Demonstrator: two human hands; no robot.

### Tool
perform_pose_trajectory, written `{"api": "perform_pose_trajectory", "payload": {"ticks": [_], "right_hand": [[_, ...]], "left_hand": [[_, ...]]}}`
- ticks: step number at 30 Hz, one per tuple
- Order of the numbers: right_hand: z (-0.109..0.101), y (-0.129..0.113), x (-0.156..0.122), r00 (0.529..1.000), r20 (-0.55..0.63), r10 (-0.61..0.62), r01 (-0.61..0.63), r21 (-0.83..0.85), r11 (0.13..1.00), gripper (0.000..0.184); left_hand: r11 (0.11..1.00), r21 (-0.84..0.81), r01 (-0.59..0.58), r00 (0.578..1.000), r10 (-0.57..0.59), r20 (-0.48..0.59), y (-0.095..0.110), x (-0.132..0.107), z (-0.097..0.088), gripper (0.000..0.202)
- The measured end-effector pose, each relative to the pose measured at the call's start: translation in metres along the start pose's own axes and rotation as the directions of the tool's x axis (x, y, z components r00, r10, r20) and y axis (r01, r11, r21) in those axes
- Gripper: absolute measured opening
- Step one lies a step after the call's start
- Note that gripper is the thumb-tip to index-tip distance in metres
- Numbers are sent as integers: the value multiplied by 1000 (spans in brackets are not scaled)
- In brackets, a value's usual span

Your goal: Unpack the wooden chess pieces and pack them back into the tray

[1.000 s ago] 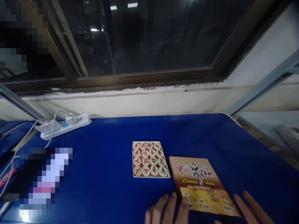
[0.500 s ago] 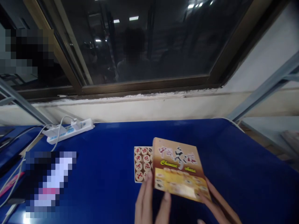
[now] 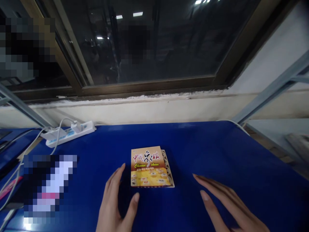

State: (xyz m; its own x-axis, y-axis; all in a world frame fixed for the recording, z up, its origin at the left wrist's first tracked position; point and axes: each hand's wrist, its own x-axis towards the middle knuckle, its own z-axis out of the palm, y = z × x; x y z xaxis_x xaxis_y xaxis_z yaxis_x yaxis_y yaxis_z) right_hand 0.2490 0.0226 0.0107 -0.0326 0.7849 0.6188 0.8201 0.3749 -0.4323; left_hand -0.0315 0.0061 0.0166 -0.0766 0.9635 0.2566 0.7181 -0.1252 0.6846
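Note:
A Chinese chess box lid, orange and yellow with printed lettering, lies on top of the tray of chess pieces, shifted a little left so only the tray's right edge shows. My left hand hovers just left of the lid, fingers spread, holding nothing. Off to the right of the box, my right hand is open and flat above the blue table, apart from the lid.
A white power strip with plugs and white cables sits at the table's back left. A blurred-out object lies at the left. A wall and a dark window run behind the table. A grey metal frame bar slants at the right.
Both hands carried the lid from the right of the tray and set it down over the pieces. The hands have let go and drawn apart to either side.

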Motion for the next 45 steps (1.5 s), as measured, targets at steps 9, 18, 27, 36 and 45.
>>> {"api": "perform_pose_trajectory", "payload": {"ticks": [9,18,27,36,45], "right_hand": [[28,-18,10,983,178,-47,11,200,980,38],[31,-12,2,987,156,-36,17,118,993,43],[20,-18,31,926,244,-289,279,76,957,46],[49,9,92,859,350,-372,280,288,916,25],[55,17,84,860,383,-336,249,259,933,42]], "left_hand": [[990,94,-108,992,100,78,7,3,12,75],[992,82,-98,995,96,26,9,13,11,64],[938,89,-336,939,327,105,12,64,-18,45],[927,-136,-349,930,361,72,-7,128,2,22],[920,58,-387,898,362,249,-17,123,6,38]]}}
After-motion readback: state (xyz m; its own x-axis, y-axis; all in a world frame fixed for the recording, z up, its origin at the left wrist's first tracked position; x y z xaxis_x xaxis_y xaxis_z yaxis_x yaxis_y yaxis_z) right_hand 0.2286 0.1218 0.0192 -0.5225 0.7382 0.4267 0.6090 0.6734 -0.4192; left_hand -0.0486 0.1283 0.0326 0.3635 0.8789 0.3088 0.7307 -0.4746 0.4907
